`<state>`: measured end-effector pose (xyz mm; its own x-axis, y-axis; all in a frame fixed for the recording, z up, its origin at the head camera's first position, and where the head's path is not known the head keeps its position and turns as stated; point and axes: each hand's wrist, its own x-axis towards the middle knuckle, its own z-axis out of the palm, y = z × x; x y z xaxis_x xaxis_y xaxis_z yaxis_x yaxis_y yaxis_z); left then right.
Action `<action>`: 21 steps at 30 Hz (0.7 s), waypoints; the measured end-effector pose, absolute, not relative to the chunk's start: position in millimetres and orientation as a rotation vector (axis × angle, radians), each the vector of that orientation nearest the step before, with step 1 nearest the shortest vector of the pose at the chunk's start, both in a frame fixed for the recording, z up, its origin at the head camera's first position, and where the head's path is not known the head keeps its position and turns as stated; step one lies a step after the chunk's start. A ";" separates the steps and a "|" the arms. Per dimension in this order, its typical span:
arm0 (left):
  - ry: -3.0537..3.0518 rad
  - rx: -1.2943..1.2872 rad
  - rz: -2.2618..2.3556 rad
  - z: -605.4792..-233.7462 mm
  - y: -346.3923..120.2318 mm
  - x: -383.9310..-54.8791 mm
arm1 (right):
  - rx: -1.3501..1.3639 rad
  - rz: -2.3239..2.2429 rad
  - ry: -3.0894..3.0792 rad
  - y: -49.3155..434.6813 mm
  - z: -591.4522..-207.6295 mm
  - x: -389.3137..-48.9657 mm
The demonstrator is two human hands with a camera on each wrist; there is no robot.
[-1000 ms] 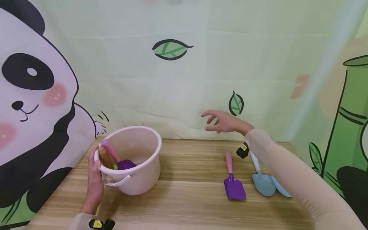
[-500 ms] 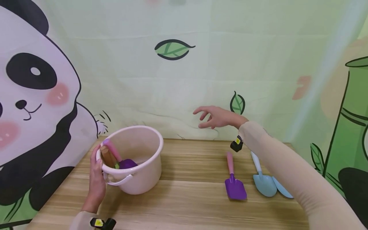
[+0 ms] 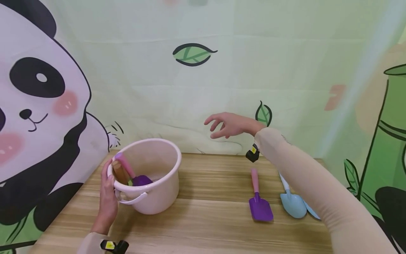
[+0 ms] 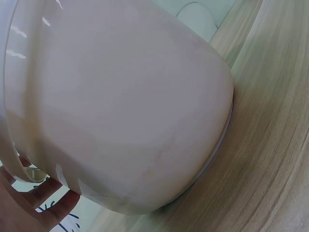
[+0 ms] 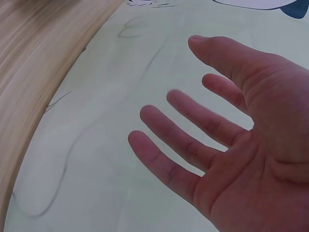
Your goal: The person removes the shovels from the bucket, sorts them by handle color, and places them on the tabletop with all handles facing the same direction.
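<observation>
A pale pink bucket [image 3: 161, 197] stands on the left of the table, with its handle hanging at the front. My left hand [image 3: 108, 197] holds it by its left side, fingertips up at the rim; in the left wrist view, fingers [image 4: 60, 208] lie behind the bucket wall. Inside the bucket are a purple shovel with a pink handle [image 3: 125, 165] and a brown wooden-looking handle [image 3: 120, 173]. My right hand [image 3: 233, 124] hovers over the back of the table with its fingers spread. The right wrist view shows its palm [image 5: 260, 179] bare.
On the right of the table [image 3: 209, 218] lies a purple shovel with a pink handle [image 3: 260, 209]. Beside it is a light blue shovel [image 3: 293, 204], and another blue piece [image 3: 312, 210] is partly covered by my right sleeve. A printed cloth [image 3: 142, 77] hangs behind the table.
My right hand has moved left and slightly up, towards the bucket, still holding nothing. The left hand and the bucket have stayed in place while the head view shifted slightly.
</observation>
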<state>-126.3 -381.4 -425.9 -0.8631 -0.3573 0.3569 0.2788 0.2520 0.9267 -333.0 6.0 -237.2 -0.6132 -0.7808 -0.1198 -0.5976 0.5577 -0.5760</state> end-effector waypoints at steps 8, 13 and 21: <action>-2.039 0.063 -1.639 -425.9 -382.5 -125.9 | -1.129 -0.646 2.368 -17.8 -227.2 -333.3; -2.010 0.054 -1.663 -426.0 -382.1 -128.0 | -1.140 -0.629 2.340 -30.7 -223.7 -333.4; -2.003 0.050 -1.652 -426.1 -381.9 -127.8 | -1.152 -0.657 2.284 -51.1 -223.6 -334.5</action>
